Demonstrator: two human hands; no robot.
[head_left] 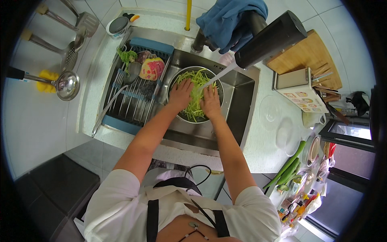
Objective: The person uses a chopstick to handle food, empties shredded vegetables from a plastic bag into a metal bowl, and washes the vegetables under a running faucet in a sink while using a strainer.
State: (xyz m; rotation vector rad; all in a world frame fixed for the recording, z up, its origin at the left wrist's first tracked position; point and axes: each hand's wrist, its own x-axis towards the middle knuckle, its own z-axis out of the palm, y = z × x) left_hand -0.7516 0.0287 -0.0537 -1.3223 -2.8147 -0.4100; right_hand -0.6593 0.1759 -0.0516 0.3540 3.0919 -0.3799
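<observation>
Both my hands are inside a round metal bowl [220,86] in the sink, among pale green vegetable strips [196,108]. On the left side of the strips lies my left hand [181,96], fingers stretched forward and apart. My right hand [211,103] rests on the right side, its fingers also spread and touching the strips. Water [219,75] runs from the black faucet [270,40] into the bowl between my hands. Neither hand is visibly closed around anything, though some fingertips are partly covered by strips.
A drying rack [137,128] spans the sink's left side, bearing a long-handled ladle [117,101], green leaves and a red-and-yellow item. A blue cloth [229,24] hangs behind the sink. Rightward stand a utensil holder [298,90], a cutting board [310,56] and long green vegetables [288,167].
</observation>
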